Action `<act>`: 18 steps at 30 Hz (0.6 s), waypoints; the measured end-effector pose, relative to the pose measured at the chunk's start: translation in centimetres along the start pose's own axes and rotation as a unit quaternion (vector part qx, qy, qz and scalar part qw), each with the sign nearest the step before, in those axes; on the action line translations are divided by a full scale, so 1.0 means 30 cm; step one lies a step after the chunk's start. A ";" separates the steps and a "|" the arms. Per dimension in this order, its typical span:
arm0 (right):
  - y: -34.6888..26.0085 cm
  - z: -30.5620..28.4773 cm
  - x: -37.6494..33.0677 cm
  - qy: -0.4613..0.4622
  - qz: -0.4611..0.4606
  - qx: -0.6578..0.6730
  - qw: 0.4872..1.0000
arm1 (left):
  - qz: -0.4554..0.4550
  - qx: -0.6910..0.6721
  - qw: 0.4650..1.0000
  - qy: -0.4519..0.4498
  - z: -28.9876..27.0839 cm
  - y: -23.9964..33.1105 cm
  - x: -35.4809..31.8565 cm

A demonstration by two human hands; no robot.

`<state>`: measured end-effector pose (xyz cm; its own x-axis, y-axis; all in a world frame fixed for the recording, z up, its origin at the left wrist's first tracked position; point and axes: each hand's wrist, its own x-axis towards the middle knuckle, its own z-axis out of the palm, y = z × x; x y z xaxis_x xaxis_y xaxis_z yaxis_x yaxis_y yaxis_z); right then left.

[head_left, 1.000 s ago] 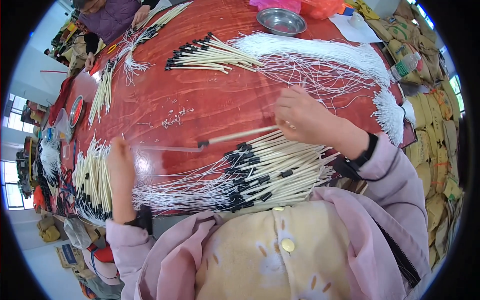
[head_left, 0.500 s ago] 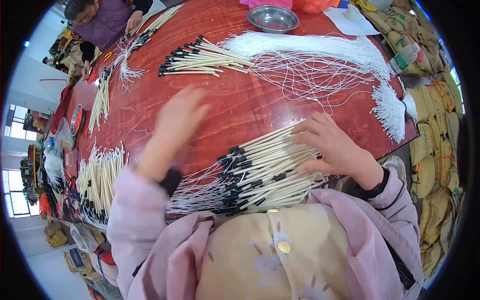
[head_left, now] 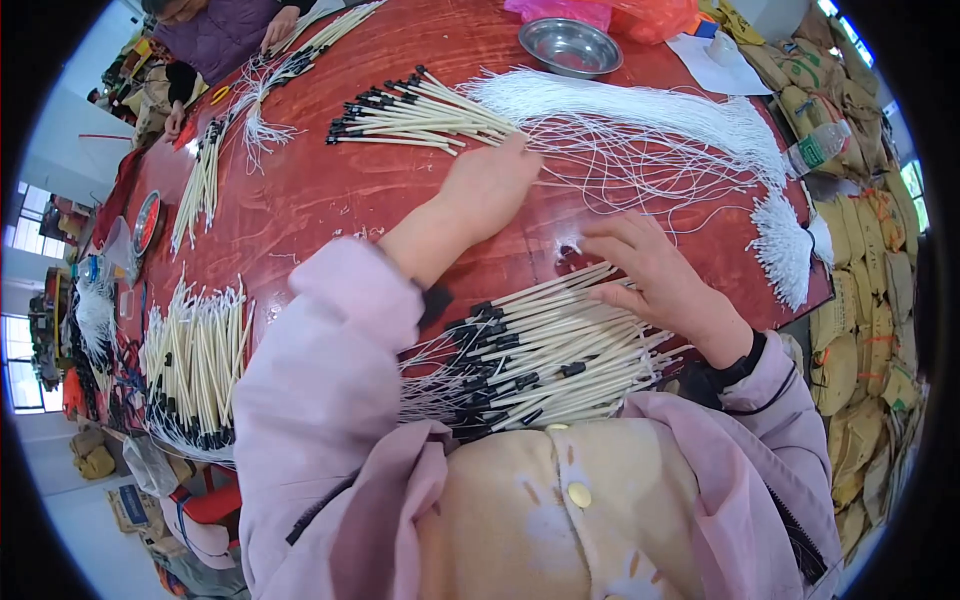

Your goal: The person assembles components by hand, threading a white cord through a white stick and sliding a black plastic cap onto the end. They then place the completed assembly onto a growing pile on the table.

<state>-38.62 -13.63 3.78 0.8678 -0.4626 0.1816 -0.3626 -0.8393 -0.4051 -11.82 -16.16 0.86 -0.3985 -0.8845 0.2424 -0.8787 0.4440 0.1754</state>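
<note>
On the big red table (head_left: 290,190), thin cream sticks with black ends lie in piles. The left hand (head_left: 488,188) reaches across to the far pile (head_left: 425,115). Its fingertips are at the plain ends of those sticks, but the hand hides them, so I cannot tell if it is pinching one. The right hand (head_left: 655,270) is loose, with its fingers spread and bent a little, over the near pile (head_left: 545,355). That pile lies close to the person's tummy. Its black ends point left, with thin strings (head_left: 430,390) coming out of them. One more pile (head_left: 200,360) is on the left, black ends toward the person. Next to the far pile lies a big bunch of white string (head_left: 640,112). A shiny metal bowl (head_left: 570,47) sits just past it. At the far left, another person (head_left: 215,40) has one hand by more sticks.
</note>
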 end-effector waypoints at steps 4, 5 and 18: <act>0.032 0.020 0.035 0.013 0.013 -0.023 1.000 | -0.045 0.051 0.996 -0.054 -0.089 -0.032 -0.288; 0.040 0.029 0.044 0.013 0.021 -0.028 0.999 | -0.065 0.058 0.994 -0.065 -0.100 -0.037 -0.365; 0.082 0.129 0.105 -0.118 -0.009 -0.150 0.982 | -0.186 0.066 0.979 -0.051 -0.144 -0.057 -0.717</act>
<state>-35.47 -16.04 -0.12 0.9163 -0.3984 -0.0404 -0.4004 -0.9092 -0.1145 -0.60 2.72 -0.52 -0.0623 -0.9943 0.0869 -0.9918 0.0714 0.1063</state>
